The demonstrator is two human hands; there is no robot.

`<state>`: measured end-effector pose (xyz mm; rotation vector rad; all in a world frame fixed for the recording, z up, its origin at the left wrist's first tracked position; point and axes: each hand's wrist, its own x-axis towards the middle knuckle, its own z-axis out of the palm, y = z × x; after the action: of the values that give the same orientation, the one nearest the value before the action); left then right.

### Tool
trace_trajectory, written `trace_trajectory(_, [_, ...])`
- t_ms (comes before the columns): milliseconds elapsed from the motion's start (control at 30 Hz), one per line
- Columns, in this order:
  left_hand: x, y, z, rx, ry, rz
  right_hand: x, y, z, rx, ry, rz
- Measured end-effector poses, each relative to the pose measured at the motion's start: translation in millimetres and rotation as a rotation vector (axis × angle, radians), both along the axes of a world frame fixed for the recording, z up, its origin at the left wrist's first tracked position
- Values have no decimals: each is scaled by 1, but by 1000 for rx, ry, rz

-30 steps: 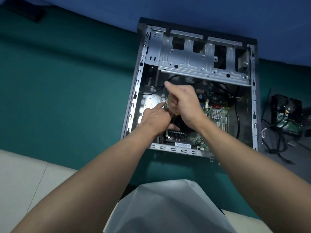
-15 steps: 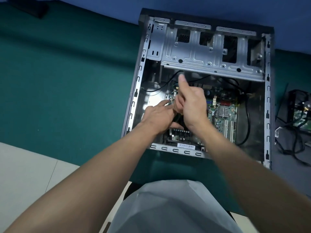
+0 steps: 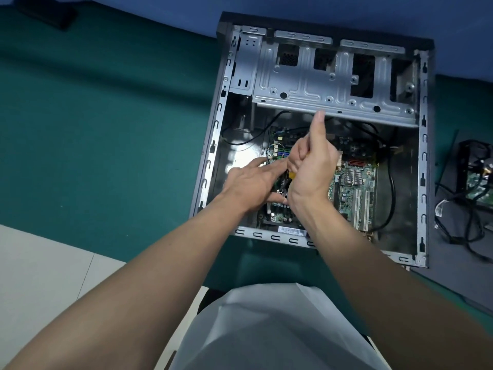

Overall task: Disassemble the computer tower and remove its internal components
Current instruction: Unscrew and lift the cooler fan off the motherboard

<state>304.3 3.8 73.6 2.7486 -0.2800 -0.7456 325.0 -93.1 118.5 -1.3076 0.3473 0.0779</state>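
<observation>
Nearest, the left hand lays straight fingers at the edge of the motherboard, its grip wide, likely steadying the work. At its 3 o'clock the right hand closes its grip round a yellow-and-black screwdriver, thumb upright. The shaft points down, probably onto a board screw, though the tip is hidden. The green, component-studded board lies flat inside the computer tower, which rests open-sided on the teal tabletop. At 12 o'clock spans the stamped grey steel drive cage.
</observation>
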Motion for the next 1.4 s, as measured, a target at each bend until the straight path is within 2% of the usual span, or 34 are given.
trace_trajectory(33, [0,0,-1,3,4,-4,1,-4,-1,3,-28,82])
trace_trajectory(100, [1,0,-1,29,15,-8,11,-13,-2,-22,-20,385])
trace_trajectory(167, [3,-1,-1,59,24,-9,26,-20,3,15,69,699])
trace_trajectory(200, [3,-2,-1,63,24,-12,34,-23,6,14,114,768])
trace_trajectory(267, [3,-3,-2,67,34,-12,45,-28,10,-125,150,806])
trace_trajectory(367, [4,-1,-1,58,36,-12,44,-27,16,-630,33,823])
trace_trajectory(400, [3,-1,0,42,28,-11,38,-25,14,-759,-15,744])
trace_trajectory(433, [2,-1,0,27,19,-9,30,-21,12,-791,-28,607])
trace_trajectory(500, [1,-1,1,12,-1,-4,11,-8,6,-622,13,251])
trace_trajectory(567, [1,-1,3,24,-7,-6,-4,5,5,-308,25,-5])
trace_trajectory(633, [1,-1,4,49,5,-28,-11,6,4,-48,-19,-19])
trace_trajectory(667, [1,-1,4,55,20,-32,-9,1,2,4,-38,75])
trace_trajectory(767, [2,-2,3,16,41,30,13,-17,2,-13,8,657])
trace_trajectory(800, [3,-2,2,21,49,40,23,-21,4,-18,56,789])
trace_trajectory(867, [3,-3,2,43,49,15,39,-27,8,-145,123,783])
trace_trajectory(933, [3,-3,2,36,37,5,43,-29,8,-382,78,620])
trace_trajectory(1000, [4,-2,0,17,28,3,32,-27,7,-534,-5,406])
trace_trajectory(1067, [2,0,0,33,30,-2,11,-19,6,-566,-103,302])
trace_trajectory(1133, [0,-1,0,-6,-10,36,-9,-4,8,-455,-157,289])
trace_trajectory(1200, [-5,-4,-3,-216,-76,274,-23,8,10,-304,-221,383])
trace_trajectory(1267, [-5,-9,-1,-559,-55,646,-21,9,15,-298,-232,640])
trace_trajectory(1300, [-7,-11,0,-622,6,724,-13,4,19,-332,-189,823])
trace_trajectory(1333, [-4,-11,1,-603,19,711,-2,0,23,-361,-129,999])
trace_trajectory(1367, [-3,-8,6,-442,-18,554,9,-3,27,-376,-81,1103])
trace_trajectory(1400, [-3,-4,5,-310,5,378,20,-5,30,-387,-44,1096])
